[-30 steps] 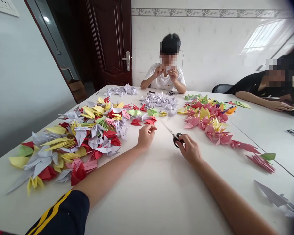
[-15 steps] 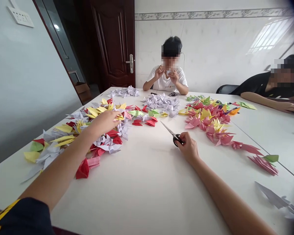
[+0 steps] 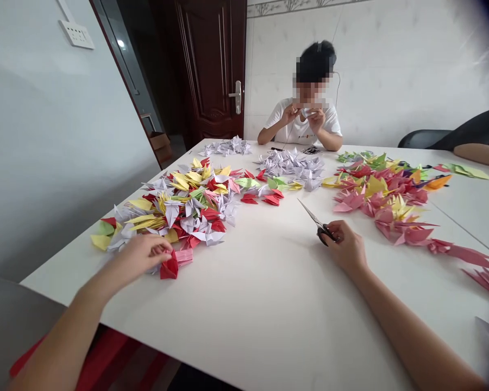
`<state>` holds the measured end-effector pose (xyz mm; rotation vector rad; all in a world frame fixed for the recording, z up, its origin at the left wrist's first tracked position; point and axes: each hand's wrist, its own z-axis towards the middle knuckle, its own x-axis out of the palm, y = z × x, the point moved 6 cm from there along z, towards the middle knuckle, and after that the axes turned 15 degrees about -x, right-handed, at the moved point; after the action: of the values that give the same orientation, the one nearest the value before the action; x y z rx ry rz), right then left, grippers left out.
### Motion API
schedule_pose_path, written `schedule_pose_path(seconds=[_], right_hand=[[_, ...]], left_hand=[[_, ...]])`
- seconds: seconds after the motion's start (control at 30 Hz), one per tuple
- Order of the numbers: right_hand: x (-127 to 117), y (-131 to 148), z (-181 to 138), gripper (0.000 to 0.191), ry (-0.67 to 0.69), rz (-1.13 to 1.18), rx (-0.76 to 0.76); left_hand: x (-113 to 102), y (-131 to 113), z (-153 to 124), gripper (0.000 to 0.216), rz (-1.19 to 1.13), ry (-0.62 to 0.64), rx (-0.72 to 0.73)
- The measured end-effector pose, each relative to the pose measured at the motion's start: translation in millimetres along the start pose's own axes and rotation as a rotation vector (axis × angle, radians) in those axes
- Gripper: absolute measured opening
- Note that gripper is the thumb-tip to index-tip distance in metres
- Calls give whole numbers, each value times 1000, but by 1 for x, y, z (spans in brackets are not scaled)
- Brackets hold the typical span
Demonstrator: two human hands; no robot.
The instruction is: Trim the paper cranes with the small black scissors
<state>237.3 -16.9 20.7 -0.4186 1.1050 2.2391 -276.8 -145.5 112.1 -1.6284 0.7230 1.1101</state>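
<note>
- Left hand (image 3: 140,256) near the front edge of the white tabletop (image 3: 244,293), touching a red origami crane (image 3: 169,267) beside heaped paper cranes (image 3: 187,212); grip unclear.
- Right hand (image 3: 346,245), well apart, closed on black-handled scissors (image 3: 312,217), blades angled up-left.

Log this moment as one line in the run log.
left hand: touching red paper crane / right hand: grip on scissors / person opposite: both hands raised
</note>
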Motion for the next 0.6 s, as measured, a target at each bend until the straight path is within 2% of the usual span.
schedule_pose_path(seconds=[0.07, 0.17, 0.33, 0.6], right_hand=[[-1, -1, 0, 28, -18, 36, 24], [-2, -5, -1, 31, -33, 57, 52], [0, -7, 1, 30, -14, 33, 46], [16, -1, 4, 22, 85, -92, -98]], left_hand=[[19, -3, -11, 37, -63, -75, 84], [38, -2, -18, 47, -68, -199, 96], [57, -1, -17, 44, -51, -137, 10], [64, -3, -16, 33, -22, -175, -64]])
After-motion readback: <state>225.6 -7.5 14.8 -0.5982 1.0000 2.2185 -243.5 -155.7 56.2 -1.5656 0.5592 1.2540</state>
